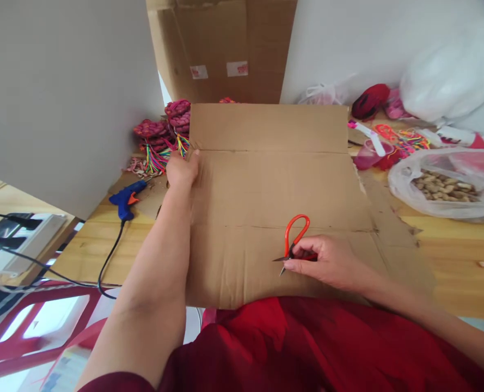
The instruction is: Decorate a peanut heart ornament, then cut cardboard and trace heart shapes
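Note:
A large creased cardboard sheet [274, 185] lies over the wooden table, its near edge against the red clothing. My left hand [182, 170] grips the sheet's left edge, thumb on top and the other fingers partly hidden. Over the near part of the sheet, my right hand [323, 258] is closed round small scissors [289, 250] with red-orange loop handles. The scissors' short blades point left and are slightly apart. One handle loop stands up clear of the fingers.
A blue glue gun [127, 200] with a black cord lies left on the table [462, 261]. Braided pink bundles [154, 135] sit behind it. At right are a plastic bag [405, 182] of peanuts and colourful cords [413, 140]. A power strip [37, 239] is far left.

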Action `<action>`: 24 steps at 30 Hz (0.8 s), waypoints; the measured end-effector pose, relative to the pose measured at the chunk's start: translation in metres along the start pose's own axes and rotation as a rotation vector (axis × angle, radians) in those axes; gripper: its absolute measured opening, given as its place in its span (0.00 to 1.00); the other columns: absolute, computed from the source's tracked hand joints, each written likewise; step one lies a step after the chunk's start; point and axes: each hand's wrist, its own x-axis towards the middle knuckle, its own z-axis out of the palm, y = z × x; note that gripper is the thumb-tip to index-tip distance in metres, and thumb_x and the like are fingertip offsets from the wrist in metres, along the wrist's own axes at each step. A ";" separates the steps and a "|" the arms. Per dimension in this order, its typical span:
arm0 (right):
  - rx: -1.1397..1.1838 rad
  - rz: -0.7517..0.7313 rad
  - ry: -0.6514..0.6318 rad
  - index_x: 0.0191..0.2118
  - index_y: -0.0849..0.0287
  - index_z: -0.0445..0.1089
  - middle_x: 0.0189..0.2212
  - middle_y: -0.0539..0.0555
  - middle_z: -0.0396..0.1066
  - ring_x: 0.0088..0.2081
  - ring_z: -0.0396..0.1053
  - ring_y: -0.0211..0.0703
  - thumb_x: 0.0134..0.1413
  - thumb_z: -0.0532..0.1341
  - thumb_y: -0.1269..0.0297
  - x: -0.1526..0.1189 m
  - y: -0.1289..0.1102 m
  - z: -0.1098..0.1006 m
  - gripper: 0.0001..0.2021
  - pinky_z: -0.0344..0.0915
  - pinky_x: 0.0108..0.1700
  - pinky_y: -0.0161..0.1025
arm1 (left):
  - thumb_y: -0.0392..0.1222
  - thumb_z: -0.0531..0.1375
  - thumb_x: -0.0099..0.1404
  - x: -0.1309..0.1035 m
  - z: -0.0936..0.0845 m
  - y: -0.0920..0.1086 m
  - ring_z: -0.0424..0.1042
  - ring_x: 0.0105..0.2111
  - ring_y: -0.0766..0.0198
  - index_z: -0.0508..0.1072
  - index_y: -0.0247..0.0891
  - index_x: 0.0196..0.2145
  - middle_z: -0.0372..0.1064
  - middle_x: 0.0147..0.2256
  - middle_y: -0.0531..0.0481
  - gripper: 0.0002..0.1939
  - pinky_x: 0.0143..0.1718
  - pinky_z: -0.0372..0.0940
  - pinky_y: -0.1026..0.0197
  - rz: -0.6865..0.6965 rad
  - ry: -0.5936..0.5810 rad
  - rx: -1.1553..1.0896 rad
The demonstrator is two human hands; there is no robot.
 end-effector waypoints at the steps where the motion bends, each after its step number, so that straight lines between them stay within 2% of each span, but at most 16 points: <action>1: -0.004 0.006 0.005 0.28 0.57 0.72 0.24 0.48 0.70 0.27 0.62 0.37 0.55 0.66 0.49 0.000 0.001 -0.001 0.16 0.57 0.30 0.37 | 0.58 0.58 0.69 -0.004 0.002 0.001 0.65 0.62 0.27 0.63 0.29 0.63 0.66 0.59 0.22 0.35 0.59 0.60 0.26 -0.057 0.038 0.012; 3: 0.000 0.026 0.003 0.27 0.57 0.71 0.24 0.48 0.70 0.27 0.63 0.38 0.55 0.65 0.48 0.002 0.003 -0.003 0.16 0.57 0.29 0.37 | 0.59 0.64 0.64 -0.015 0.005 0.004 0.65 0.62 0.31 0.61 0.31 0.65 0.66 0.60 0.27 0.41 0.61 0.61 0.32 -0.138 0.119 0.020; 6: 0.022 0.042 -0.040 0.27 0.56 0.71 0.24 0.48 0.71 0.27 0.64 0.38 0.55 0.65 0.48 0.005 0.005 -0.008 0.17 0.59 0.29 0.37 | 0.58 0.69 0.58 -0.028 0.002 0.010 0.65 0.63 0.41 0.56 0.37 0.67 0.64 0.64 0.36 0.48 0.63 0.62 0.42 -0.111 0.235 -0.020; 10: 0.097 0.083 -0.118 0.29 0.57 0.72 0.24 0.50 0.74 0.27 0.68 0.39 0.55 0.66 0.49 0.015 0.007 -0.012 0.16 0.62 0.30 0.37 | 0.65 0.68 0.58 -0.040 -0.015 0.014 0.54 0.70 0.51 0.47 0.36 0.71 0.52 0.71 0.44 0.56 0.70 0.53 0.51 0.103 0.308 -0.038; 12: 0.128 0.099 -0.146 0.30 0.57 0.71 0.25 0.51 0.75 0.27 0.70 0.40 0.55 0.67 0.49 0.019 0.006 -0.012 0.15 0.63 0.31 0.37 | 0.69 0.66 0.59 -0.048 -0.025 0.016 0.48 0.72 0.52 0.43 0.34 0.72 0.46 0.72 0.45 0.59 0.72 0.48 0.51 0.237 0.315 -0.046; 15: 0.073 0.070 -0.156 0.30 0.56 0.70 0.26 0.50 0.75 0.28 0.72 0.41 0.57 0.65 0.50 0.021 0.001 -0.013 0.14 0.64 0.31 0.37 | 0.65 0.68 0.60 -0.060 -0.035 0.020 0.46 0.72 0.49 0.43 0.42 0.73 0.43 0.73 0.47 0.56 0.73 0.48 0.48 0.325 0.345 -0.081; 18: -0.203 -0.048 -0.029 0.26 0.55 0.67 0.23 0.48 0.71 0.26 0.68 0.40 0.61 0.61 0.52 0.022 -0.009 -0.016 0.15 0.59 0.29 0.38 | 0.62 0.69 0.59 -0.068 -0.038 0.026 0.51 0.70 0.44 0.46 0.48 0.72 0.47 0.72 0.46 0.54 0.71 0.54 0.45 0.259 0.346 -0.064; 21: -0.628 -0.227 0.152 0.24 0.54 0.65 0.18 0.48 0.67 0.21 0.62 0.39 0.63 0.58 0.55 0.030 -0.025 -0.018 0.17 0.50 0.25 0.39 | 0.62 0.70 0.57 -0.069 -0.037 0.029 0.55 0.67 0.42 0.48 0.48 0.72 0.53 0.68 0.42 0.54 0.68 0.58 0.45 0.171 0.329 -0.026; 24: -0.987 -0.370 0.189 0.26 0.56 0.68 0.19 0.53 0.70 0.20 0.64 0.41 0.65 0.56 0.58 0.044 -0.043 -0.014 0.16 0.43 0.25 0.42 | 0.64 0.69 0.58 -0.067 -0.036 0.026 0.56 0.66 0.43 0.49 0.49 0.71 0.56 0.66 0.43 0.53 0.68 0.59 0.47 0.183 0.339 0.017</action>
